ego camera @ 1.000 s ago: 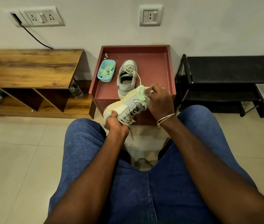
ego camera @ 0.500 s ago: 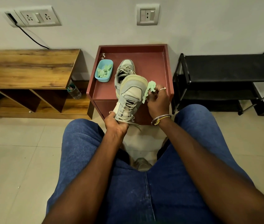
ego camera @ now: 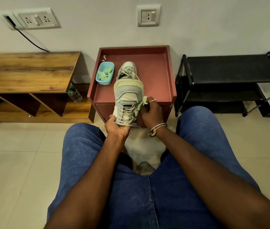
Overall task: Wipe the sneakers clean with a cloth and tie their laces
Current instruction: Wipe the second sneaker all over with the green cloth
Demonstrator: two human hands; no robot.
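Observation:
A pale grey-and-cream sneaker (ego camera: pixel 127 98) is held up in front of me, toe pointing away, laces facing me. My left hand (ego camera: pixel 116 128) grips its heel end from below. My right hand (ego camera: pixel 150 111) pinches a small green cloth (ego camera: pixel 141 104) against the sneaker's right side, beside the laces. The second sneaker (ego camera: pixel 128 69) stands on the red side table (ego camera: pixel 157 76), partly hidden behind the held one, its laces loose.
A blue tub (ego camera: pixel 105 73) with green cloth pieces sits on the red table's left part. A wooden low shelf (ego camera: pixel 26 71) stands to the left with a bottle (ego camera: pixel 74 93) beside it. A black rack (ego camera: pixel 230 80) is at right. My jeans-clad legs fill the foreground.
The held sneaker has turned from lying sideways to toe-away and upright. My right hand with the cloth has slid down to the sneaker's right side near the laces.

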